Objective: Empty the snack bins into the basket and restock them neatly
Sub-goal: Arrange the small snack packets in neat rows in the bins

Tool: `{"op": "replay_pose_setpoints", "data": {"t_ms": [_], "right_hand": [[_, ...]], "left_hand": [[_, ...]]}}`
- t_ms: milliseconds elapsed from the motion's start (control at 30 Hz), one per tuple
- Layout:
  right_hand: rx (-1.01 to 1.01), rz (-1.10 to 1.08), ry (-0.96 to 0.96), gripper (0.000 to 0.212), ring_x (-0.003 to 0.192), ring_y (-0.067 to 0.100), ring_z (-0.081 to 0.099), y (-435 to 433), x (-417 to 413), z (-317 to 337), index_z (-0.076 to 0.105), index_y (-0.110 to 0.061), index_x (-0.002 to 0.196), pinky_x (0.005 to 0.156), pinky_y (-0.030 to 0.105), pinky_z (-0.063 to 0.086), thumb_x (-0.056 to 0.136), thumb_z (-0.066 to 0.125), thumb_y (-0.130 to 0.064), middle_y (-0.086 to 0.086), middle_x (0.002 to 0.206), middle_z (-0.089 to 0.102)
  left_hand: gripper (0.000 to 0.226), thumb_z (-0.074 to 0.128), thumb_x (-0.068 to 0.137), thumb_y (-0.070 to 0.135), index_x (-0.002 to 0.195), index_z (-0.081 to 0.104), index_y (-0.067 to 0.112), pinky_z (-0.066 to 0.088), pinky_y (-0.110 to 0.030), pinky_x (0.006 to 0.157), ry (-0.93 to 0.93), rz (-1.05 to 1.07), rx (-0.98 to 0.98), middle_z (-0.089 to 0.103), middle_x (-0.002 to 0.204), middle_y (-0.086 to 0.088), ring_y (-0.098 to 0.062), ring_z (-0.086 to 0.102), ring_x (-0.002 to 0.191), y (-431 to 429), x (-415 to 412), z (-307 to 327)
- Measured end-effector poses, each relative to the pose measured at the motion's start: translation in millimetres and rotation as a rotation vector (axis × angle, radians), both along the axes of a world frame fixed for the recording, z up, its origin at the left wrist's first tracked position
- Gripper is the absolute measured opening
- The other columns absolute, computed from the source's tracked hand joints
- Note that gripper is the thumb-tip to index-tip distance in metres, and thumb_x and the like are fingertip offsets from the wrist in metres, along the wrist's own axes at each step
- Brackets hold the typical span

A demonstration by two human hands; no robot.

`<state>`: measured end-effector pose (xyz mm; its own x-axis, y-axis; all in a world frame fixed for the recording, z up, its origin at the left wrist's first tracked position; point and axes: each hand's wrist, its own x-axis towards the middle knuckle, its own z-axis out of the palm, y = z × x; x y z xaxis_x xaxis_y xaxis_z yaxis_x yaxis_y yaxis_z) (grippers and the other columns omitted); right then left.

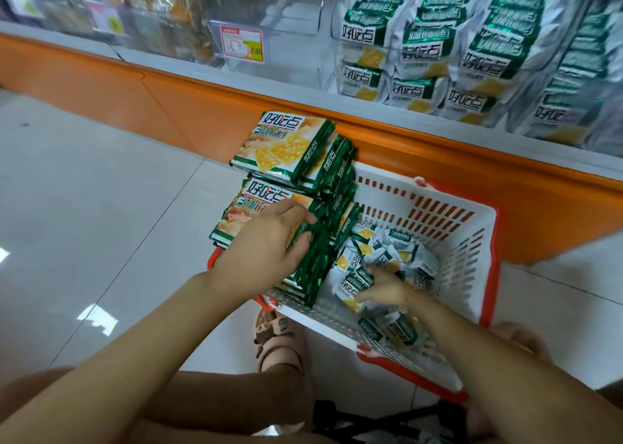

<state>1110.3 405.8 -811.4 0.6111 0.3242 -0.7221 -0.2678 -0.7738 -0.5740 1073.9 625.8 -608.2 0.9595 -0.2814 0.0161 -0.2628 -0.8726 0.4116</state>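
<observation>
Basket point(472, 251) sat on the floor point(101, 190) below the snack bins point(323, 22) — my left grip point(269, 241) curled over the large packs point(286, 147) stacked along its left edge, my right grip point(386, 286) pinching a small packet point(352, 283) inside.

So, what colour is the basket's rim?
Red rim on the white slotted plastic basket; head view.

好吃点 on cracker packs point(279, 147) — 7.8 on price tag point(242, 44).
</observation>
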Motion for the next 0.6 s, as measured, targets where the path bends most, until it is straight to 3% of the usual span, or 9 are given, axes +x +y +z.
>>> {"op": "replay_pose_setpoints", "data": {"t_ms": [67,133,200,267,333,367,433,500,600], "right_hand": [[0.065,-0.043,-0.009,0.088,0.145,0.027,0.02,-17.9,2.2,27.2,0.015,-0.01,0.152,0.112,0.031,0.027,0.087,0.069,-0.031,0.01,0.16,0.011],[0.178,-0.14,0.016,0.089,0.143,0.026,0.024,-33.0,6.8,51.1,0.017,-0.012,0.152,0.112,0.035,0.033,0.085,0.07,-0.034,0.007,0.16,0.012],[0.265,-0.201,-0.04,0.093,0.141,0.027,0.029,-42.7,10.1,81.3,0.019,-0.014,0.152,0.108,0.033,0.036,0.081,0.073,-0.04,0.007,0.159,0.019],[0.325,-0.188,-0.097,0.093,0.134,0.024,0.041,-52.3,15.0,115.0,0.029,-0.02,0.147,0.11,0.038,0.037,0.072,0.076,-0.048,0.007,0.151,0.036],[0.425,-0.205,-0.164,0.066,0.116,0.016,0.056,-60.8,19.3,146.9,0.043,-0.029,0.128,0.102,0.038,0.047,0.074,0.079,-0.038,-0.001,0.128,0.055],[0.482,-0.212,-0.191,0.055,0.109,0.013,0.059,-61.3,20.2,158.9,0.046,-0.033,0.118,0.097,0.036,0.05,0.075,0.08,-0.03,-0.005,0.119,0.059],[0.574,-0.243,-0.273,0.051,0.102,0.009,0.063,-66.5,20.4,183.2,0.049,-0.032,0.112,0.087,0.027,0.053,0.074,0.081,-0.02,-0.008,0.111,0.063],[0.661,-0.277,-0.305,0.053,0.099,0.005,0.065,-72.1,19.4,197.9,0.052,-0.025,0.115,0.08,0.02,0.052,0.072,0.081,-0.015,-0.007,0.11,0.066],[0.766,-0.38,-0.314,0.047,0.108,0.01,0.064,-80.6,17.0,213.3,0.055,-0.02,0.123,0.082,0.022,0.052,0.078,0.069,-0.026,-0.004,0.116,0.067]], "left_hand": [[0.021,0.058,0.093,0.017,0.113,0.064,0.015,0.041,-0.017,0.074,0.063,0.019,-0.093,0.062,0.112,0.0,-0.012,0.059,0.092,-11.4,3.1,4.7],[0.019,0.061,0.091,0.014,0.109,0.065,0.013,0.042,-0.007,0.074,0.165,0.077,-0.213,0.066,0.104,0.0,-0.004,0.059,0.086,-25.3,7.4,8.8],[0.022,0.066,0.088,0.019,0.109,0.064,0.011,0.046,-0.016,0.079,0.335,0.17,-0.295,0.067,0.106,-0.002,-0.011,0.063,0.092,-39.0,13.1,11.2],[0.045,0.072,0.083,0.034,0.119,0.06,0.009,0.047,-0.024,0.085,0.526,0.263,-0.335,0.064,0.116,-0.003,-0.016,0.063,0.101,-50.5,18.7,13.3],[0.07,0.075,0.07,0.047,0.123,0.06,0.004,0.053,-0.029,0.087,0.644,0.298,-0.459,0.065,0.117,-0.007,-0.019,0.065,0.1,-61.5,24.6,16.9],[0.071,0.075,0.063,0.049,0.117,0.064,0.004,0.055,-0.029,0.086,0.693,0.306,-0.548,0.067,0.113,-0.009,-0.02,0.066,0.1,-64.6,26.4,17.7],[0.053,0.076,0.059,0.038,0.103,0.068,0.008,0.056,-0.026,0.084,0.748,0.31,-0.748,0.071,0.104,-0.01,-0.019,0.068,0.096,-75.0,32.9,22.5],[0.05,0.075,0.064,0.026,0.109,0.065,0.007,0.057,-0.025,0.08,0.746,0.315,-0.906,0.071,0.105,-0.012,-0.017,0.069,0.091,-83.4,42.3,27.4],[0.054,0.074,0.067,0.024,0.116,0.063,0.004,0.053,-0.032,0.093,0.734,0.276,-1.001,0.066,0.117,-0.02,-0.025,0.063,0.106,-90.1,57.8,37.1]]}}
